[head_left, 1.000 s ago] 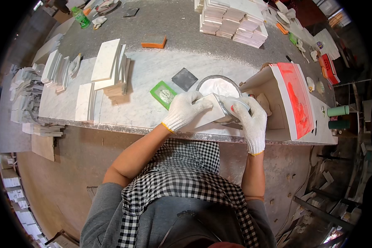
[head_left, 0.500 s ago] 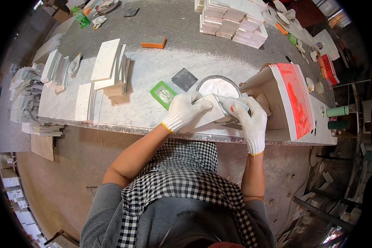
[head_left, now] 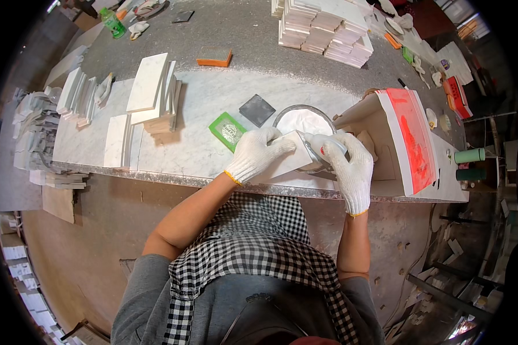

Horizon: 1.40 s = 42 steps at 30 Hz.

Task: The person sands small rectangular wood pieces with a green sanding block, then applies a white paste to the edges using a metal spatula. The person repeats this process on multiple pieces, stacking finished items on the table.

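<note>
My left hand [head_left: 260,152], in a white knit glove, grips a white marble tile [head_left: 288,159] held tilted above the table's front edge. My gloved right hand [head_left: 351,164] is closed round a grey-handled scraper [head_left: 329,145] with a red mark. Its thin blade lies along the tile's right edge. Just behind both hands stands a round bowl [head_left: 304,120] of white paste, its near side partly hidden by the tile and my hands. To the left of the bowl lie a dark square pad [head_left: 256,110] and a green block [head_left: 228,131].
An open cardboard box [head_left: 380,144] with a red-and-white flap stands close to my right hand. Stacked white tiles [head_left: 147,86] are at the left, and a taller tile stack [head_left: 322,29] is at the back. An orange block [head_left: 214,57] lies beyond the marble slab.
Both hands keep their grip on the tile and the scraper. The scraper and my right hand have shifted only very slightly; the other things are where they were.
</note>
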{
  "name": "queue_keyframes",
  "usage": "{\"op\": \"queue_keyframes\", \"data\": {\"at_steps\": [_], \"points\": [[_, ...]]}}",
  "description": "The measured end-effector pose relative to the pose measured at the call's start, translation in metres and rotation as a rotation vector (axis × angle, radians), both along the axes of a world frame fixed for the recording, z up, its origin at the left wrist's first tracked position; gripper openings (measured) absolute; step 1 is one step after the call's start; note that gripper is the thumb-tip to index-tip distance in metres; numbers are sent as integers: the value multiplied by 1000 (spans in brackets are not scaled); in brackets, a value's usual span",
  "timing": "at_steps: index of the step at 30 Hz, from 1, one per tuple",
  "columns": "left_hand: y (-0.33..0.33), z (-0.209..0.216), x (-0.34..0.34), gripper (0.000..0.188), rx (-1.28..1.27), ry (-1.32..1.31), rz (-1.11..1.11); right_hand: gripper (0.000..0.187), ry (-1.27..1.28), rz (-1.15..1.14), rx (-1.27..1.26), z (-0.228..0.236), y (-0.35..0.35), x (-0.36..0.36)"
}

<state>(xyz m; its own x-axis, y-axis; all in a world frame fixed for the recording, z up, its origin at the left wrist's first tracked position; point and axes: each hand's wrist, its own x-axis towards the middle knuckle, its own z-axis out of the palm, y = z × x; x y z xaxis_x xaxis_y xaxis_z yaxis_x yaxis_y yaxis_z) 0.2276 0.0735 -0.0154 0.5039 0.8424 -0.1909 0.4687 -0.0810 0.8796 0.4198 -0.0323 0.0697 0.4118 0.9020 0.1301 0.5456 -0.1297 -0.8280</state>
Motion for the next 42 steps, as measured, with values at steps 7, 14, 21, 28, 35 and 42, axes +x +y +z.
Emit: {"op": "queue_keyframes", "data": {"at_steps": [7, 14, 21, 28, 35, 42], "points": [[0, 4, 0, 57, 16, 19, -6, 24, -26, 8, -8, 4, 0, 0], [-1, 6, 1, 55, 15, 14, -6, 25, -47, 16, -6, 3, 0, 1], [0, 2, 1, 54, 24, 10, -3, 26, -64, 24, -5, 2, 0, 3], [0, 4, 1, 54, 22, 1, -3, 25, -86, 33, 24, 2, 0, 2], [0, 5, 0, 53, 12, 6, -3, 25, -49, 3, 11, 4, 1, 0], [0, 3, 0, 53, 14, -3, 2, 24, -37, 6, -6, 5, 0, -1]]}}
